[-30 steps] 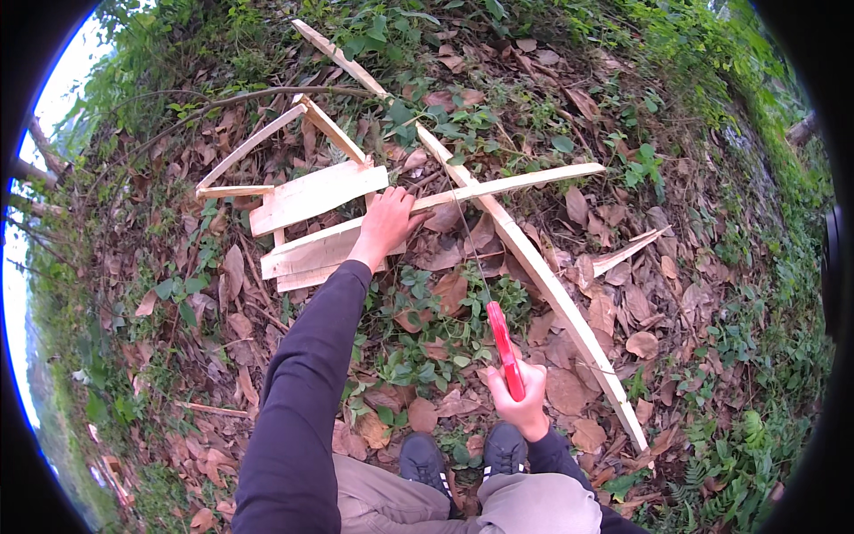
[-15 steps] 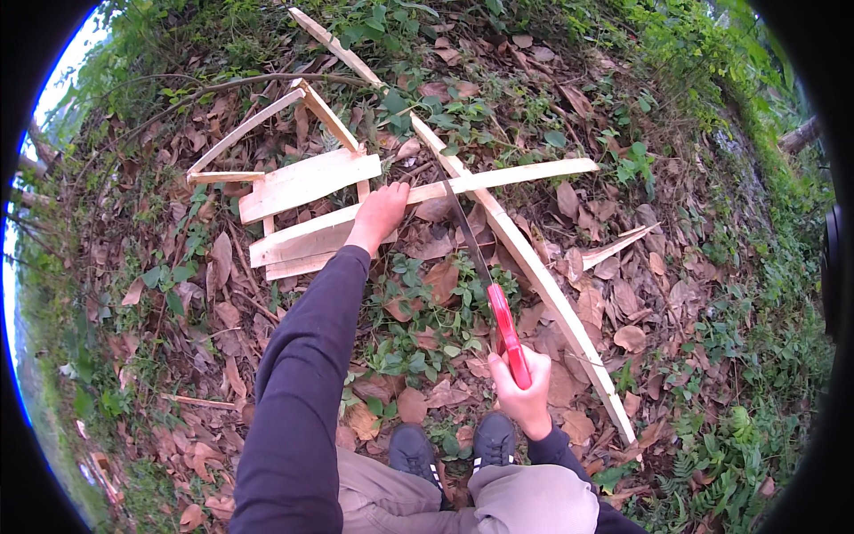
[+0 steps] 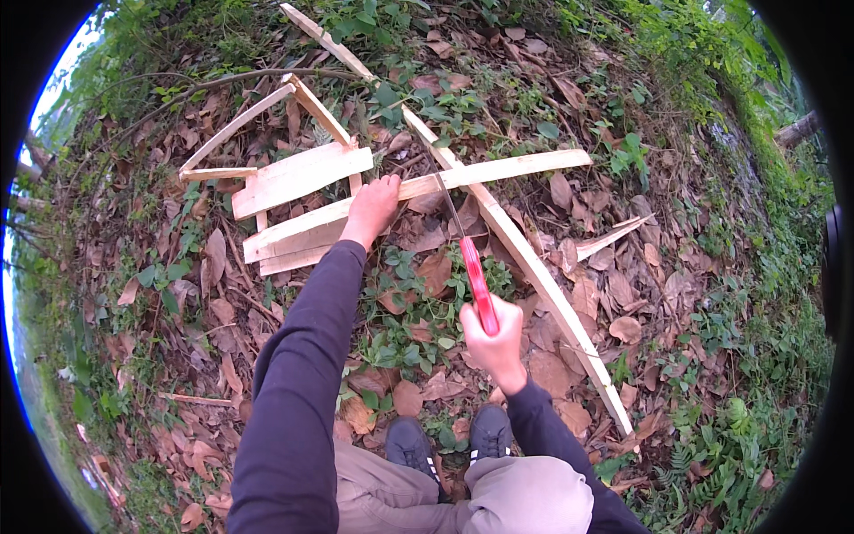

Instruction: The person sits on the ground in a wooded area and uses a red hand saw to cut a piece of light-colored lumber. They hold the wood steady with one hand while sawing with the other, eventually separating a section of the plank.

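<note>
My right hand (image 3: 495, 345) is closed round the red handle of a hand saw (image 3: 474, 276). The saw's dark blade reaches up and away to a pale wooden strip (image 3: 520, 167), its edge against the strip just right of my left hand. Wrapped over that same strip is my left hand (image 3: 374, 210), pressing it down. The strip lies across a longer wooden strip (image 3: 534, 267) on the ground. Under and beside its left end sits a small nailed frame of slats (image 3: 302, 182), partly covered by the strip and my hand.
A splintered wood offcut (image 3: 614, 237) lies on the dry leaves at right. Behind the frame a thin bent branch (image 3: 222, 82) crosses the ground. Low green plants surround the work. My shoes (image 3: 411, 447) stand near the lower edge, and a log (image 3: 796, 131) shows at far right.
My right hand and the saw have pushed forward and slightly left, so less blade shows on the near side of the strip. My left hand keeps its hold.
</note>
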Tool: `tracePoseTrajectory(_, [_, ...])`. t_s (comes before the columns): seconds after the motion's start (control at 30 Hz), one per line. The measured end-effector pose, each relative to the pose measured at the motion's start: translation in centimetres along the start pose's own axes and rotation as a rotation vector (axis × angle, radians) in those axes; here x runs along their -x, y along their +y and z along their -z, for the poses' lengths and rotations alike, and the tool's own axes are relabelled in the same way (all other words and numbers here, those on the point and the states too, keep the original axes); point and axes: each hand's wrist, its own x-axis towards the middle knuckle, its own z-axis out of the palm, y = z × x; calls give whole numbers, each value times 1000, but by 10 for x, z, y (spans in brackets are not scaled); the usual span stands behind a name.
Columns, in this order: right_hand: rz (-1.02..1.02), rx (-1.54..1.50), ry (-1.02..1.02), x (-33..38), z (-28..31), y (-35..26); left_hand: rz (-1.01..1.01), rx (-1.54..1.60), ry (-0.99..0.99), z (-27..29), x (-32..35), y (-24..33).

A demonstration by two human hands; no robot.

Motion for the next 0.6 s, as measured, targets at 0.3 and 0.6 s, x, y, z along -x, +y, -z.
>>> tracePoseTrajectory(0.3, [75,30,-9,11,6,-1,10,20,4,0,-3,2])
tracePoseTrajectory(0.6, [39,-29,-32,18,12,18,21,-9,26,-2,-2,5])
